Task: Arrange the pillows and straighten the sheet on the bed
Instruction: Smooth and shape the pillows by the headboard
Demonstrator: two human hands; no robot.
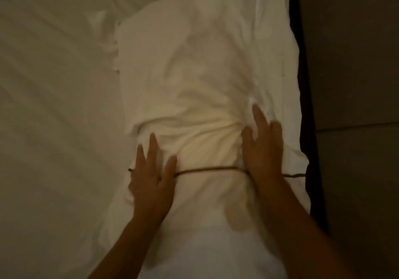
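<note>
The pillow's [200, 73] far corner is cut off by the top edge; both hands' [151, 177] fingertips look motion-blurred; the thin brown cord [209, 169] passes under them.

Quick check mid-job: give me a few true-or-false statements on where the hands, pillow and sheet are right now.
1. Both hands rest on the pillow. True: the left hand and right hand lie flat on it, fingers spread.
2. The pillow lies on the floor. False: it lies on the bed, beside the sheet.
3. The sheet is smooth. False: creases run across it.
4. A thin dark cord runs between the hands. True.
5. The right hand holds up a pillow corner. False: it presses down, palm flat.
</note>
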